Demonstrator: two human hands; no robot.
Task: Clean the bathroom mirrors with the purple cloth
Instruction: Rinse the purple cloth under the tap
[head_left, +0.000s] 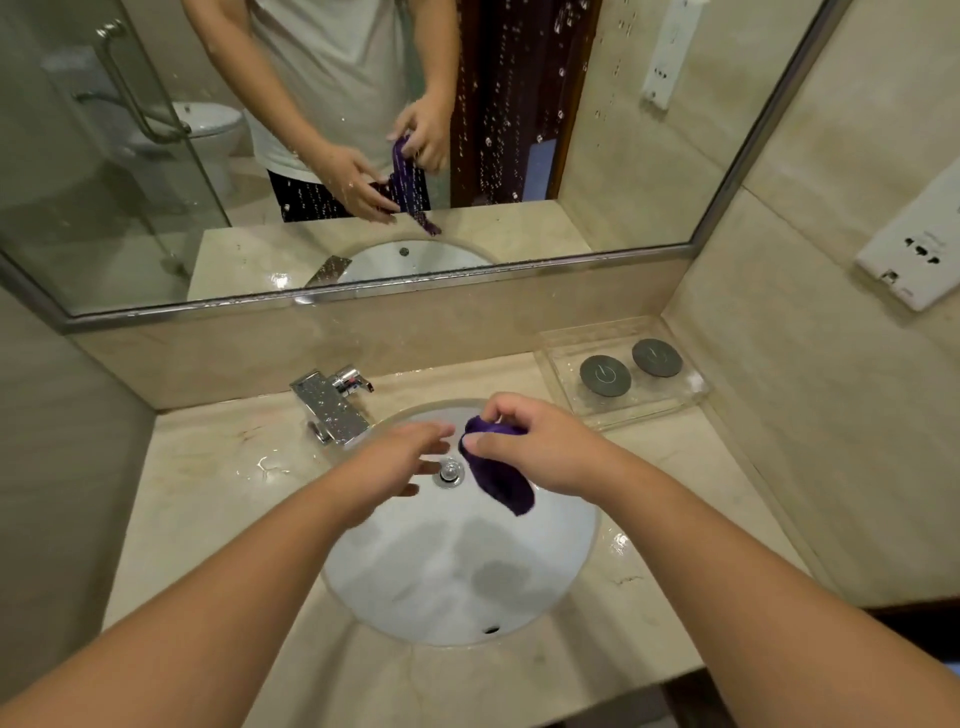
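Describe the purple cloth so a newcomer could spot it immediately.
Start at the white round sink set in the beige countertop. Above the basin, beside the metal drain, the right hand pinches the purple cloth, which hangs down. It is the only dark violet, soft thing there.

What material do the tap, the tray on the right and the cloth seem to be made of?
The tap looks like polished chromed metal: it is mirror-bright, with water drops on it. The tray seems to be clear plastic or acrylic, as the counter shows through it. The purple cloth looks like soft, matte fabric that hangs limp, perhaps microfibre.
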